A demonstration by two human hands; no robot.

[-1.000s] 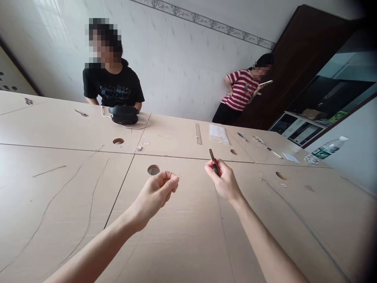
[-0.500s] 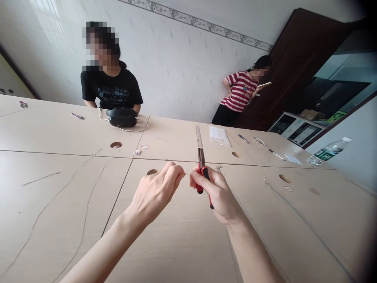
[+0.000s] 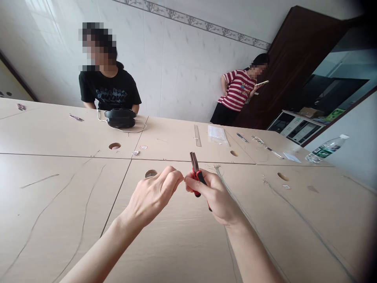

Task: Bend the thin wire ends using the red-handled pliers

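Note:
My right hand (image 3: 220, 198) is wrapped round a pair of pliers (image 3: 198, 181) with red and black handles; the jaws point up and away. My left hand (image 3: 157, 188) is closed in a pinch, its fingertips meeting those of the right. Between the fingertips shows a tiny gold-coloured bit (image 3: 184, 179), too small to name. Both hands are above the pale table (image 3: 173, 243). Just beyond the right hand lies a bundle of thin grey strands (image 3: 225, 179) with small metal ends, running back under the right forearm.
More thin strands lie at left (image 3: 85, 214) and right (image 3: 306, 220). Farther off are a ruler (image 3: 197, 135), a plastic packet (image 3: 218, 135), a pen (image 3: 242, 137), a water bottle (image 3: 326, 149) and a black device (image 3: 120, 118). One person sits opposite; another stands by the door.
My right hand and the pliers have shifted slightly left, closing the gap to my left fingertips. The pliers lean farther left.

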